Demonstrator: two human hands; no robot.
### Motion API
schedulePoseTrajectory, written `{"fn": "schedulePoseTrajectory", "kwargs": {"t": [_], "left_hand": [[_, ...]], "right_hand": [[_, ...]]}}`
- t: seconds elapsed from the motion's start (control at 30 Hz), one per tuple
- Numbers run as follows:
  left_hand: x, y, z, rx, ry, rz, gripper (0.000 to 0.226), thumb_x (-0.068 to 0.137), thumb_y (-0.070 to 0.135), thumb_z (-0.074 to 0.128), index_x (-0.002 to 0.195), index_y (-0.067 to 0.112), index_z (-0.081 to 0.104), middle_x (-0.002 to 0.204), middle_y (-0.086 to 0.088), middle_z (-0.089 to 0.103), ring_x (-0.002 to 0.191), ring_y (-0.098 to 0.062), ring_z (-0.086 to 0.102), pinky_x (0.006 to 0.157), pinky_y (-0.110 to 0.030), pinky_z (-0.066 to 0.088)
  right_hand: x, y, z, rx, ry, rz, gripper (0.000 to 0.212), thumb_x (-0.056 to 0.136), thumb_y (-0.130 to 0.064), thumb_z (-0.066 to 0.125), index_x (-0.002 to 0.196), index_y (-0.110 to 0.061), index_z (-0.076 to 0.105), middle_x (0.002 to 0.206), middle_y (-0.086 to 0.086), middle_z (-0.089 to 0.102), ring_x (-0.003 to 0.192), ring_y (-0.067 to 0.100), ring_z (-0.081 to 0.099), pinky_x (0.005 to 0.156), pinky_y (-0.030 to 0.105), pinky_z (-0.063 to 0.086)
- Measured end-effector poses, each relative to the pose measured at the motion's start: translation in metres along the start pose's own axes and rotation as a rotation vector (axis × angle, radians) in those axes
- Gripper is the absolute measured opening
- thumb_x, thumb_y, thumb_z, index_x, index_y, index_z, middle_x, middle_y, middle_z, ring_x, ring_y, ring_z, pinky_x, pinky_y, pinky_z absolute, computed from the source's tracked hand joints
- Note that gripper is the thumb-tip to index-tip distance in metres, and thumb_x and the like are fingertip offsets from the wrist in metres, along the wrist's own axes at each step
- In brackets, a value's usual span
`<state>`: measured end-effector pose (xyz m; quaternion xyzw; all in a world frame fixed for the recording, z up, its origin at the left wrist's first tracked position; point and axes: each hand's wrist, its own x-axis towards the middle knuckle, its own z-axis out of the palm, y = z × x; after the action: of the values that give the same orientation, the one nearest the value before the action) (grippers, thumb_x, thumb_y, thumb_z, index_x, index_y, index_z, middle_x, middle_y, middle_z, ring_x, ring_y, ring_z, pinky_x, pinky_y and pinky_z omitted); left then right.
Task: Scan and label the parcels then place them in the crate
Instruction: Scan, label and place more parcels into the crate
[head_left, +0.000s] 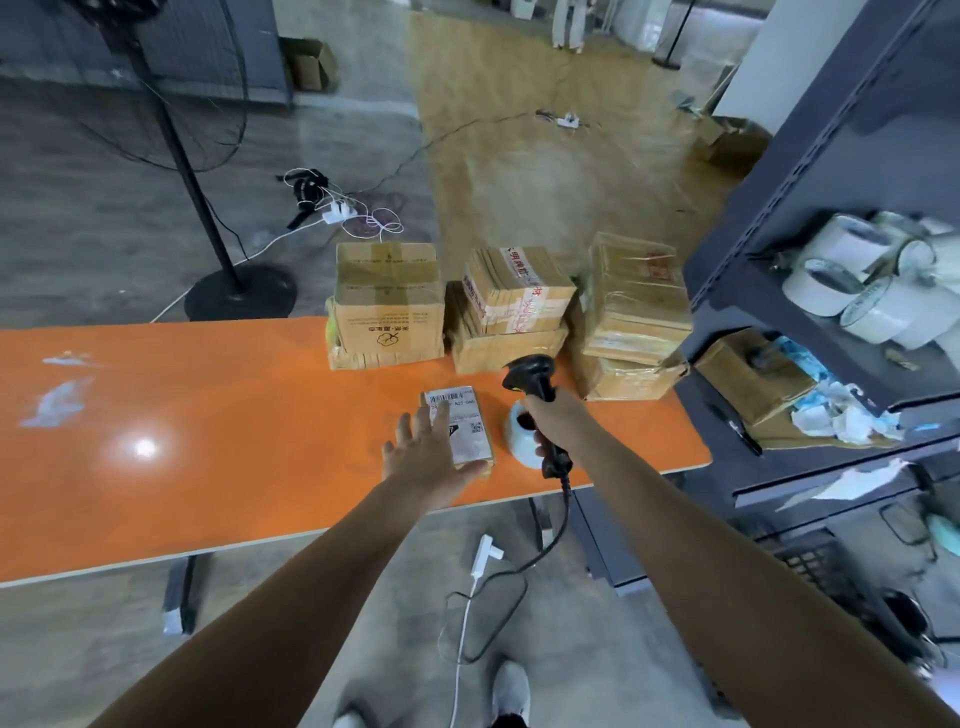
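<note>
Scanning step, I judge: left hand (426, 457), fingers spread, covers the small labelled parcel (467, 431). Right hand (553, 421) grips the barcode scanner (527, 371) at the parcel's 3 o'clock. Next, aim it at the label.

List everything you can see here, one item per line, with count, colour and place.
table: one, orange, across the middle
small parcel: one, brown with a white label, near edge of the table, partly under the left hand
boxes: about six, brown cardboard, in three stacks at the back of the table
label roll: one, pale, right of the small parcel
scanner: one, black, corded, held above the label roll
fan: one, black, on the floor behind the table
shelf: one, dark grey, at the right
tape rolls: several, white, on the shelf
left hand: fingers spread, on the small parcel
right hand: grips the scanner
</note>
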<state>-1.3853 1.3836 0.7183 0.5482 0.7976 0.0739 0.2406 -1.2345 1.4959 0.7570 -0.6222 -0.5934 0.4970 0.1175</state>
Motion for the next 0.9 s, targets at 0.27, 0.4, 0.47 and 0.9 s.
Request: {"fn": "schedulePoseTrajectory", "kwargs": {"t": [0.27, 0.4, 0.47, 0.9], "left_hand": [[0.030, 0.051, 0.017, 0.045, -0.011, -0.069, 0.101, 0.084, 0.069, 0.051, 0.155, 0.024, -0.005, 0.163, -0.004, 0.002, 0.149, -0.030, 0.000, 0.116, -0.052, 0.021], [0.042, 0.069, 0.030, 0.066, 0.000, -0.105, 0.101, 0.084, 0.067, 0.052, 0.155, 0.022, -0.004, 0.162, -0.006, 0.006, 0.149, -0.030, 0.004, 0.117, -0.051, 0.019], [0.047, 0.075, 0.036, 0.087, 0.006, -0.127, 0.101, 0.085, 0.066, 0.053, 0.155, 0.021, -0.003, 0.161, -0.007, 0.007, 0.148, -0.031, 0.006, 0.116, -0.052, 0.020], [0.060, 0.086, 0.049, 0.069, 0.023, -0.135, 0.098, 0.084, 0.062, 0.059, 0.153, 0.019, 0.005, 0.159, -0.009, 0.013, 0.145, -0.033, 0.013, 0.112, -0.053, 0.029]], "right_hand": [[0.065, 0.060, -0.048, -0.246, -0.008, -0.027, 0.021, 0.092, -0.022, 0.054, 0.078, -0.005, 0.054, 0.072, 0.015, 0.056, 0.066, 0.027, 0.055, 0.063, 0.034, 0.039], [0.096, 0.084, -0.052, -0.337, -0.047, -0.033, 0.024, 0.092, -0.024, 0.058, 0.084, -0.001, 0.058, 0.074, 0.016, 0.059, 0.067, 0.030, 0.058, 0.059, 0.032, 0.040], [0.108, 0.091, -0.052, -0.406, -0.061, -0.054, 0.021, 0.093, -0.024, 0.057, 0.087, -0.003, 0.056, 0.074, 0.013, 0.057, 0.068, 0.029, 0.057, 0.054, 0.029, 0.037], [0.122, 0.101, -0.050, -0.450, -0.074, -0.097, 0.027, 0.100, -0.020, 0.050, 0.121, -0.004, 0.050, 0.099, 0.013, 0.058, 0.086, 0.027, 0.056, 0.059, 0.030, 0.037]]}}
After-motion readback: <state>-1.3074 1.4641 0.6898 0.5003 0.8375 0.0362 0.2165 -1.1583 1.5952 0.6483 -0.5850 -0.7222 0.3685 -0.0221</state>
